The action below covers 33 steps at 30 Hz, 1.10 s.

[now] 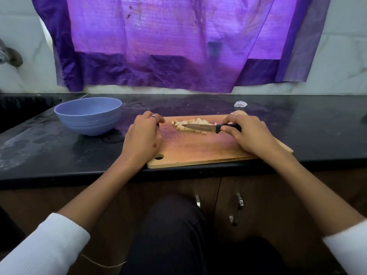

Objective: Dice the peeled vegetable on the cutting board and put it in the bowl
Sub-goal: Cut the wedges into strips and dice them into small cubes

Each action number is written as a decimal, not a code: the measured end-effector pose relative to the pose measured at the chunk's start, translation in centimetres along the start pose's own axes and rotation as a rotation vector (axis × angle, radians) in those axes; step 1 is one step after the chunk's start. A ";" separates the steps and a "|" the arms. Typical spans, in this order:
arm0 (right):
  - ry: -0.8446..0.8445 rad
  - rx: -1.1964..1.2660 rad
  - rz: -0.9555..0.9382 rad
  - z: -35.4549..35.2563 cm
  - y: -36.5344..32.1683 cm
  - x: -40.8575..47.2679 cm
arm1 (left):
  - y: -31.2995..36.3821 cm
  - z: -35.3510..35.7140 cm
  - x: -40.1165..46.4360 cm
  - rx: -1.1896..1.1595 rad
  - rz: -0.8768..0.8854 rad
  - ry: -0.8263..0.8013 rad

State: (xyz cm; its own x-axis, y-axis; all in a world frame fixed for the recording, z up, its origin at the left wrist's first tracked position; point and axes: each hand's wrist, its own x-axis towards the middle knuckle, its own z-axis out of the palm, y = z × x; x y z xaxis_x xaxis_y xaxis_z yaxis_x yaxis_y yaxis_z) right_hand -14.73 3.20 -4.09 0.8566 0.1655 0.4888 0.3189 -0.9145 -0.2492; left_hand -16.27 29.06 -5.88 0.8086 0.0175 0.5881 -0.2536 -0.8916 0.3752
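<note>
Lying flat across diced vegetable pieces (190, 125) on the cutting board (198, 149), knife (206, 128) pinched by right hand (250, 133), likely for gathering; left hand (144, 133) curled, seemingly empty, toward bowl (88, 115).

I see a smooth, matt, pale wooden cutting board (198, 149) on a glossy black stone counter (59, 147) smeared with dusty grey marks. The small knife (210, 128) has a dull metal blade and a black handle, probably plastic. On the left sits a matt lavender ribbed bowl (88, 116). A crinkled, woven-looking purple plastic sheet (168, 46) hangs on the far white marble-look wall (341, 62).
</note>
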 end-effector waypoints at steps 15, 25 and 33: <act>-0.013 -0.057 -0.031 1.2 1.4 2.3 | 0.0 0.5 0.1 0.048 -0.005 -0.010; 0.020 -0.055 0.001 0.2 2.2 2.8 | -0.2 0.3 -0.1 0.035 0.007 -0.037; -0.044 -0.112 0.035 -1.8 4.1 -0.7 | 0.0 0.2 -0.2 0.042 0.026 -0.032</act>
State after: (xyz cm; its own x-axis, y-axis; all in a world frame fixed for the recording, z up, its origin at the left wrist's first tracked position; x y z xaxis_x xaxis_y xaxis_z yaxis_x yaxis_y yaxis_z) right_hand -14.72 -1.34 -3.99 0.8843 0.1463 0.4434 0.2431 -0.9550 -0.1699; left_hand -16.30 28.92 -6.12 0.8185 -0.0198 0.5742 -0.2530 -0.9097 0.3293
